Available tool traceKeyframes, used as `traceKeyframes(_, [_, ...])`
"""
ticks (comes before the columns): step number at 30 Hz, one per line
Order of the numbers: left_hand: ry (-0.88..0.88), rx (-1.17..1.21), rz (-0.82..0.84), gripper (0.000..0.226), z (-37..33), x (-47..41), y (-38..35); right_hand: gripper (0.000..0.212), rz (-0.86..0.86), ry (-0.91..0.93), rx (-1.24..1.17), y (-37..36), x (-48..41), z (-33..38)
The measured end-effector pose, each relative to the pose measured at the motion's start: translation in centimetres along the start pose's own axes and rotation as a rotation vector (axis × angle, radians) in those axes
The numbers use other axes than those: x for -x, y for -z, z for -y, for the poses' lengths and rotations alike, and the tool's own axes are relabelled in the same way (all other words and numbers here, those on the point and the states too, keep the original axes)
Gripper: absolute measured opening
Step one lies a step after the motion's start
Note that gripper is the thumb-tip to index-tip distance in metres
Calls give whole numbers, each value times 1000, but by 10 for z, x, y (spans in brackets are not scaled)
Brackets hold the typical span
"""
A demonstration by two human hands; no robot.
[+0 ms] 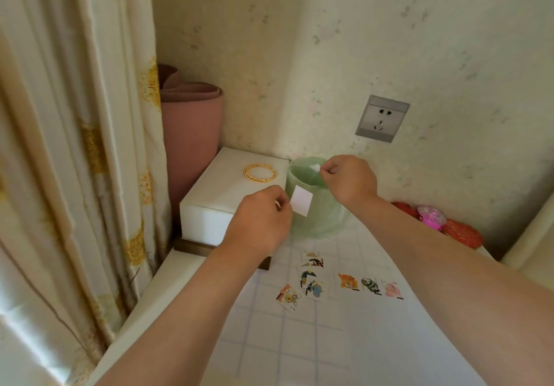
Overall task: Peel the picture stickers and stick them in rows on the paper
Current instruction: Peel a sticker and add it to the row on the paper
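Gridded paper (299, 340) lies flat on the near tabletop. On it are 3 stickers in a row (371, 285), orange, black-green and pink from left to right, edges close together. Just left of the row is a loose pile of unpeeled stickers (310, 277). I count 4, but they overlap, so there could be one more.

Both hands are raised beyond the paper, over the bin. Left hand (260, 220) pinches a white rectangle (302, 200) by its left edge. Only the white face shows, so I can't tell if it's the sticker or its backing. Right hand (349, 180) is curled, thumb and forefinger pinching a small white scrap (316, 168) right above the mouth of the green bin (314, 220).

My read on the step: peel just split, waste going to the bin.
- release the scrap low over the opening so it doesn't drift
- hold the sticker by one edge only, glue side off the fingers
- bring it down beside the row and square it to a grid line
- land one edge first, then smooth across with a flat finger to avoid bubbles and skew
- match the existing gap

Farther back: 1 white box (209, 205) left of the bin with 1 gold bangle (260, 172) on top, and 1 pink rolled mat (192, 134) behind it against the curtain (75, 145). 1 wall socket (382, 119) is far right, with red and pink items (431, 217) at the far right table edge, count unclear
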State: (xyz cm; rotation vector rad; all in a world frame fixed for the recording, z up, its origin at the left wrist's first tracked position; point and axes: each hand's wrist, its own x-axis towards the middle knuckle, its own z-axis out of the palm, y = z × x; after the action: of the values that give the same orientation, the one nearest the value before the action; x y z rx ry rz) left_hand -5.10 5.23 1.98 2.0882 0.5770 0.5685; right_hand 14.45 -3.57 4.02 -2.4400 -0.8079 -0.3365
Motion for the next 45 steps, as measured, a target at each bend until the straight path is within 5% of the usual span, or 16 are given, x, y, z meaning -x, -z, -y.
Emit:
traceKeyframes(11, [-30,137,44,15,-14,8,-13,26,63,-37,-477,42,66,4])
traceKeyframes(18, [36,245,168,13,-34,25,-42,10,112,-153,-647,71,123,-38])
traceKeyframes(38, [232,56,254,22,-41,33,-113,3,176,-236,-573,70,140,-92])
traceKeyframes(43, [347,209,270,19,-40,33,-116,36,211,-237,-667,76,140,-102])
traceKeyframes(45, [383,279,293,17,-44,33,-115,40,147,-96,-568,76,144,-107])
